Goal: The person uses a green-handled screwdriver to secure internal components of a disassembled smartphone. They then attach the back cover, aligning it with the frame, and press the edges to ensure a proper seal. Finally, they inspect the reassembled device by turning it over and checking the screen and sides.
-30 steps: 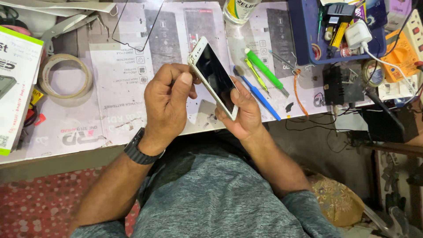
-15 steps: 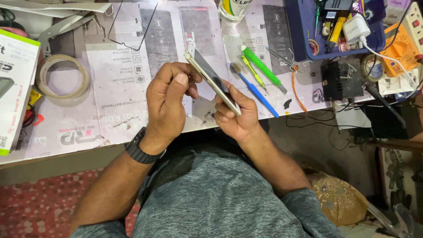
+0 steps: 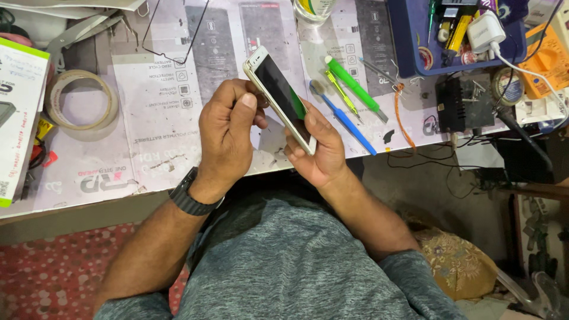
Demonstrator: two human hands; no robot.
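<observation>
A white smartphone with a dark screen is held tilted on its long edge above the front of the worktable. My right hand cradles its lower end from underneath. My left hand, with a black watch on the wrist, is curled against the phone's left edge, fingertips pressing at the side seam. Whether something small is pinched in the left fingers is hidden.
A green screwdriver, a blue one and a thin yellow-green tool lie right of the phone. A blue tray of tools, a black box and an orange meter stand far right. A tape roll and a white-green box sit left.
The phone has tilted so its screen faces more to the right, and my left fingers have shifted along its left edge. Both hands stay in about the same place.
</observation>
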